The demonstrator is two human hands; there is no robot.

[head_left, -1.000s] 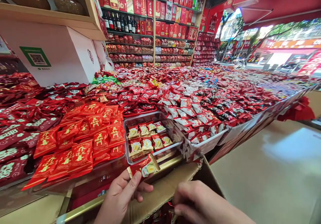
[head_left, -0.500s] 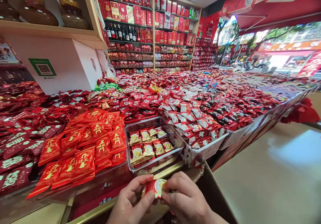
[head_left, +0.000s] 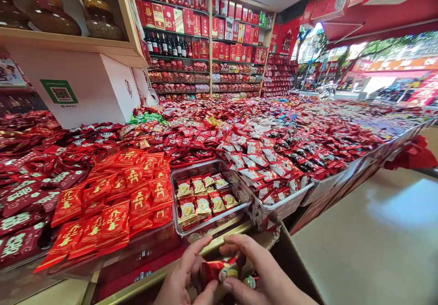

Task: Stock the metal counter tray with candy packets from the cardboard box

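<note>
Between my two hands, low in the middle of the view, is a small red wrapped candy packet (head_left: 214, 270) with a pale picture on its face. My left hand (head_left: 181, 275) curls round its left side, index finger raised and thumb below. My right hand (head_left: 265, 268) cups the right side, its thumb at the packet's lower edge. Another small wrapped piece (head_left: 250, 281) shows beneath my right hand; whether it is held I cannot tell. Just beyond stands a clear plastic tray (head_left: 211, 223) with similar red and gold packets (head_left: 202, 204) in rows.
Under my hands is an open cardboard box (head_left: 297, 261). Bright red packets (head_left: 114, 223) with gold lettering lie to the left. Right of the tray is a bin of red-and-white packets (head_left: 263, 173). A pale smooth surface (head_left: 359, 241) spans the right; shelves (head_left: 210, 40) stand behind.
My hands have shifted slightly, with fingers spread wider round the packet. The packet has tilted, and the small wrapped piece under my right hand has come into view.
</note>
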